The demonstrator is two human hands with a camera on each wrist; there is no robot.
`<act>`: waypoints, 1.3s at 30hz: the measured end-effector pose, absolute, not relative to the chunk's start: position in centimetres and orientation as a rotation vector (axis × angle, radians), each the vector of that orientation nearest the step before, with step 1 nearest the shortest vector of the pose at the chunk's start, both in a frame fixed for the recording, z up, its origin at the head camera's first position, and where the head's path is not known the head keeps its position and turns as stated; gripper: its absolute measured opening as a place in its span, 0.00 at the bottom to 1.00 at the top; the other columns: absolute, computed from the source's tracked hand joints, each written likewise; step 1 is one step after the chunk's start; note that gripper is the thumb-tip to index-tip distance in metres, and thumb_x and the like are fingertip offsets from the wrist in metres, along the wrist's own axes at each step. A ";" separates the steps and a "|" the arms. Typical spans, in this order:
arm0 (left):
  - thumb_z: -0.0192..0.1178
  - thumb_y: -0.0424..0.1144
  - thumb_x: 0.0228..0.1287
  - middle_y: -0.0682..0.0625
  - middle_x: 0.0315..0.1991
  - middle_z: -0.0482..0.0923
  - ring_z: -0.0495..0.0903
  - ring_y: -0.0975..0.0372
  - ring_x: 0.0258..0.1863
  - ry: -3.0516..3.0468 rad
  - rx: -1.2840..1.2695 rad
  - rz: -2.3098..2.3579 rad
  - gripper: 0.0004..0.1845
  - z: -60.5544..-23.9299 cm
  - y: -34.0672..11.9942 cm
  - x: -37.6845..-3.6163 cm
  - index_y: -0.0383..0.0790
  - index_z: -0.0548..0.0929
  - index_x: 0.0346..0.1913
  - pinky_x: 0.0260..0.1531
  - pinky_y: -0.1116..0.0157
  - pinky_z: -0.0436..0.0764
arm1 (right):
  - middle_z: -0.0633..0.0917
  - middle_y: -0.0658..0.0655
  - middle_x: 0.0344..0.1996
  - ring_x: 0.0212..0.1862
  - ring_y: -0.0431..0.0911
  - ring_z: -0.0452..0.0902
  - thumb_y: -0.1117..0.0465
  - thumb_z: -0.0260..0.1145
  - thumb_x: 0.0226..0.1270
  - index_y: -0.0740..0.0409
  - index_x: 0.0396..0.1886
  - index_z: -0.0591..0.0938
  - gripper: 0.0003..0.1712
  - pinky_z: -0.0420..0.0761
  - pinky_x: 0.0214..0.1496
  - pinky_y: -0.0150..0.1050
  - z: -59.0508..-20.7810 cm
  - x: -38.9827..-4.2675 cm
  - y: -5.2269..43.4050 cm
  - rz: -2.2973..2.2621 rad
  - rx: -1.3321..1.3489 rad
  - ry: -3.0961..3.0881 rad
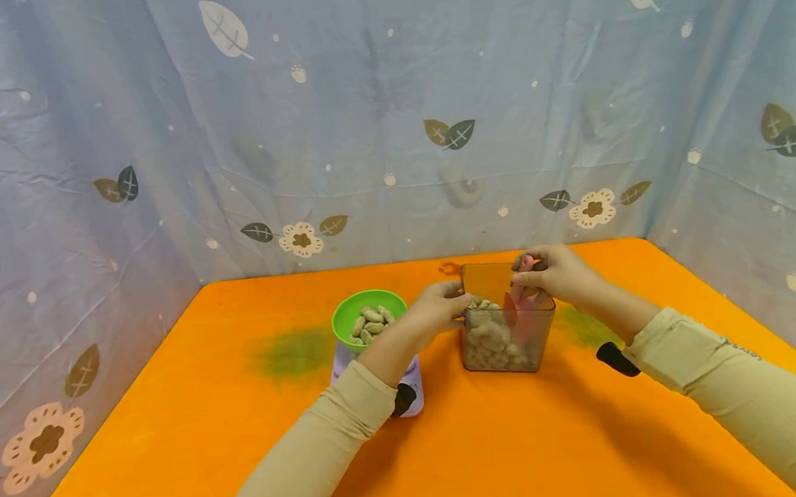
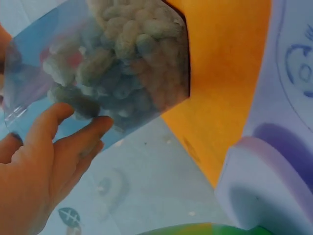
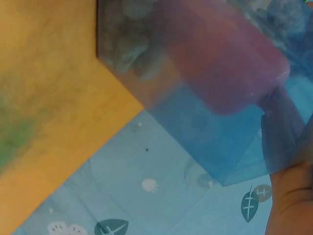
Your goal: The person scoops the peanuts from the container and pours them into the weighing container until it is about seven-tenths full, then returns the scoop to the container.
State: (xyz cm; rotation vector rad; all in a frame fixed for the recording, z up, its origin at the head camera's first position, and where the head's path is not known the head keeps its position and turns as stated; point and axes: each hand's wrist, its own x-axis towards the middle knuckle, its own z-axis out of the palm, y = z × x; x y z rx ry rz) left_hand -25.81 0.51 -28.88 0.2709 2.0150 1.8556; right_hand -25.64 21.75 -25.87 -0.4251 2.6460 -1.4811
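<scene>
Peanuts (image 1: 494,345) in clear tub (image 1: 508,351): left hand (image 1: 438,306) steadies wall, fingers relaxed; right hand (image 1: 558,274) pinches pink scoop (image 1: 519,302) to dig.

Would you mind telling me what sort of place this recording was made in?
Probably a makeshift recording booth rather than a real kitchen: a leaf-and-flower printed cloth hangs on three sides of an orange table, which bears only a clear container of peanuts and a green bowl on a small scale.

An orange desk (image 1: 516,437) carries a clear container (image 1: 507,348) of peanuts, touched by the fingers (image 1: 460,305) on its left side, and a small white scale (image 1: 412,386) just left of them.
</scene>
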 end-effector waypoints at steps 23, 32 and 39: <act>0.45 0.30 0.76 0.33 0.69 0.60 0.64 0.45 0.67 1.984 0.239 1.880 0.26 -28.7 0.6 -25.8 0.30 0.57 0.74 0.61 0.51 0.73 | 0.86 0.48 0.31 0.33 0.39 0.85 0.67 0.54 0.76 0.79 0.63 0.61 0.24 0.86 0.34 0.32 -26.1 -25.4 22.0 -1.966 -0.318 2.303; 0.45 0.30 0.77 0.34 0.70 0.59 0.63 0.45 0.68 1.997 0.246 1.855 0.27 -28.6 0.6 -25.9 0.30 0.56 0.74 0.62 0.52 0.72 | 0.87 0.50 0.28 0.32 0.39 0.86 0.66 0.54 0.75 0.78 0.63 0.61 0.25 0.84 0.31 0.29 -26.4 -25.2 22.3 -2.140 -0.274 2.151; 0.45 0.31 0.77 0.34 0.70 0.59 0.62 0.44 0.69 1.999 0.253 1.837 0.27 -28.8 0.5 -25.9 0.30 0.55 0.74 0.63 0.51 0.71 | 0.87 0.51 0.29 0.33 0.40 0.86 0.67 0.55 0.75 0.71 0.53 0.67 0.14 0.84 0.32 0.30 -26.9 -25.1 22.7 -2.173 -0.349 2.111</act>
